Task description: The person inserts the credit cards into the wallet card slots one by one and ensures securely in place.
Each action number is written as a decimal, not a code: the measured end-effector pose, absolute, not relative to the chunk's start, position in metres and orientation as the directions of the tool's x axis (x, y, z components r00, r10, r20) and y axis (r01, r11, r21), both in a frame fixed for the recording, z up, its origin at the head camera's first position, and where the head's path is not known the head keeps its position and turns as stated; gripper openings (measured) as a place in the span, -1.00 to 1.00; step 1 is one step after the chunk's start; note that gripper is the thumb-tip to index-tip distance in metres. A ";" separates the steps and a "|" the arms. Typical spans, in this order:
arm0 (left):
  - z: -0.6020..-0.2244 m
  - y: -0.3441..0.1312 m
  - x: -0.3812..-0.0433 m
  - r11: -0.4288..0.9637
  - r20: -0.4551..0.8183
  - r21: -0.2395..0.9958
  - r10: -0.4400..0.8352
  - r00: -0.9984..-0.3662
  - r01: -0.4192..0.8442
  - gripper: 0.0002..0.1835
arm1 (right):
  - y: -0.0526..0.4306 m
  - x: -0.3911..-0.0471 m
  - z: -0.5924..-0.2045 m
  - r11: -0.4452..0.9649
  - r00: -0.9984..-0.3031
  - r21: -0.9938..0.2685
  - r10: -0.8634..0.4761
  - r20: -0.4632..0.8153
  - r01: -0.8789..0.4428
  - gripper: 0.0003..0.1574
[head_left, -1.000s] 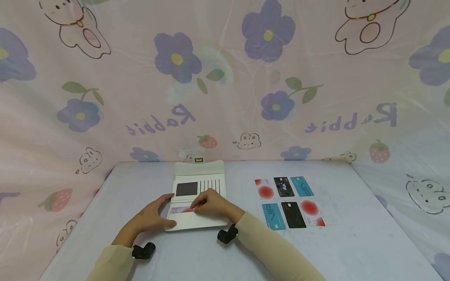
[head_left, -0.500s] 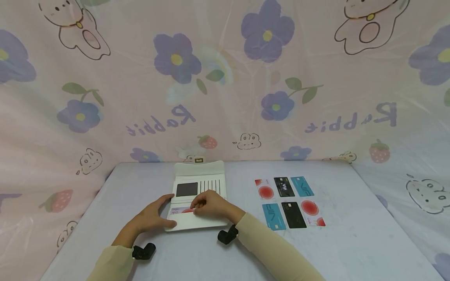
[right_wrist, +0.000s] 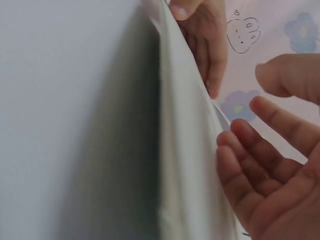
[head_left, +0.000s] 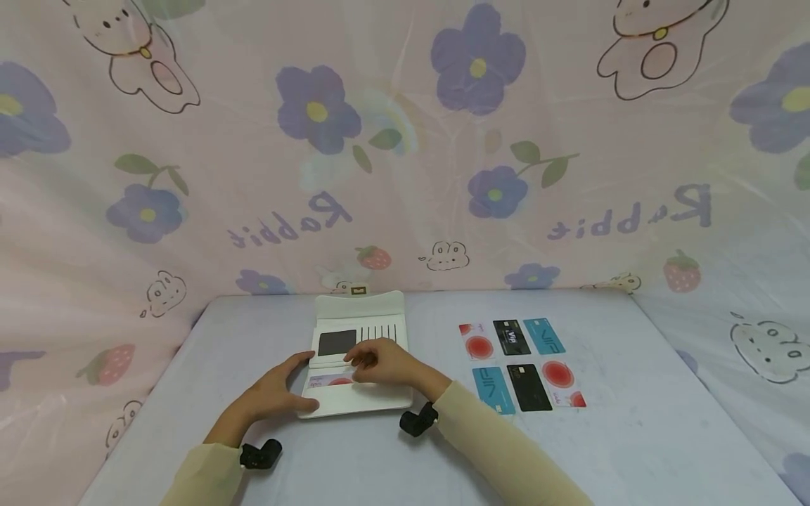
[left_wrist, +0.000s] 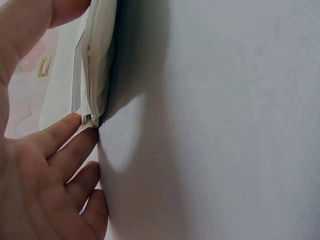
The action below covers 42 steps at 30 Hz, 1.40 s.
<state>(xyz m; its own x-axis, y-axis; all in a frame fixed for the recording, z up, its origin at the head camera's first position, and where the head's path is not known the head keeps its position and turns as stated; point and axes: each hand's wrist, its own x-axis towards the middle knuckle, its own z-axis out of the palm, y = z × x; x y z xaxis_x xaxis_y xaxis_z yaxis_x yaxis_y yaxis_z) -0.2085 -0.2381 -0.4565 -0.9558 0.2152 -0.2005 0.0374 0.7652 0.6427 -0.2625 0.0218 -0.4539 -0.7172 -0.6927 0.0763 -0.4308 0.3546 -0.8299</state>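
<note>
R grip [head_left: 387, 362] shifted, ajar, empty; L grip [head_left: 272, 391] spread agst wallet [head_left: 361, 402]; tbl [head_left: 348, 464], floral bkdrp [head_left: 405, 183].

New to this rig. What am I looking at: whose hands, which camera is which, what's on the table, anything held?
No robot here: these are a person's bare hands. The wide picture comes from a camera on the head, looking forward and down. The two close-ups come from the wrist cameras, one for each hand's work.

On the white table lies an open white wallet, with a red-and-purple card that appears partly tucked into its lower pocket. To its right lie six cards in two rows: two blue, two black, two with red circles.

The left hand touches the wallet's left edge. The right hand is over the wallet; its close-up shows thumb and index finger apart, with nothing between them.
</note>
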 end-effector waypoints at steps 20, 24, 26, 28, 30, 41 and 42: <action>-0.460 -0.238 -0.207 0.762 -0.189 0.646 0.211 -0.959 0.040 0.10 | 0.072 -0.254 -0.432 0.429 -0.744 -0.776 -0.663 0.076 -0.462 -0.52; -0.461 -0.239 -0.208 0.763 -0.190 0.646 0.212 -0.959 0.041 0.11 | 0.084 -0.255 -0.430 0.446 -0.753 -0.762 -0.653 0.082 -0.470 -0.53; -0.461 -0.239 -0.209 0.765 -0.190 0.642 0.214 -0.958 0.044 0.11 | 0.090 -0.255 -0.430 0.458 -0.761 -0.757 -0.644 0.078 -0.465 -0.53; -0.461 -0.239 -0.209 0.770 -0.193 0.636 0.213 -0.958 0.043 0.11 | 0.095 -0.254 -0.429 0.468 -0.770 -0.756 -0.634 0.074 -0.458 -0.52; -0.460 -0.239 -0.209 0.774 -0.198 0.632 0.211 -0.957 0.040 0.11 | 0.099 -0.253 -0.428 0.479 -0.779 -0.754 -0.623 0.069 -0.450 -0.52; -0.458 -0.238 -0.209 0.779 -0.205 0.627 0.200 -0.958 0.029 0.09 | 0.119 -0.251 -0.421 0.505 -0.793 -0.749 -0.608 0.045 -0.430 -0.50; -0.458 -0.238 -0.209 0.780 -0.206 0.626 0.200 -0.958 0.029 0.10 | 0.121 -0.252 -0.420 0.506 -0.791 -0.745 -0.609 0.048 -0.435 -0.49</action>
<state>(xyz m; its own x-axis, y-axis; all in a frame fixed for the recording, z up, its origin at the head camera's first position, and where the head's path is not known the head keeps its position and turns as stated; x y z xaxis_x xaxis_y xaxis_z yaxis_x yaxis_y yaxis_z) -0.2089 -0.2380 -0.4584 -0.9579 0.2004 -0.2056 0.0288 0.7796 0.6256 -0.2518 0.1209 -0.4202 -0.7914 -0.6094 0.0481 -0.4346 0.5057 -0.7452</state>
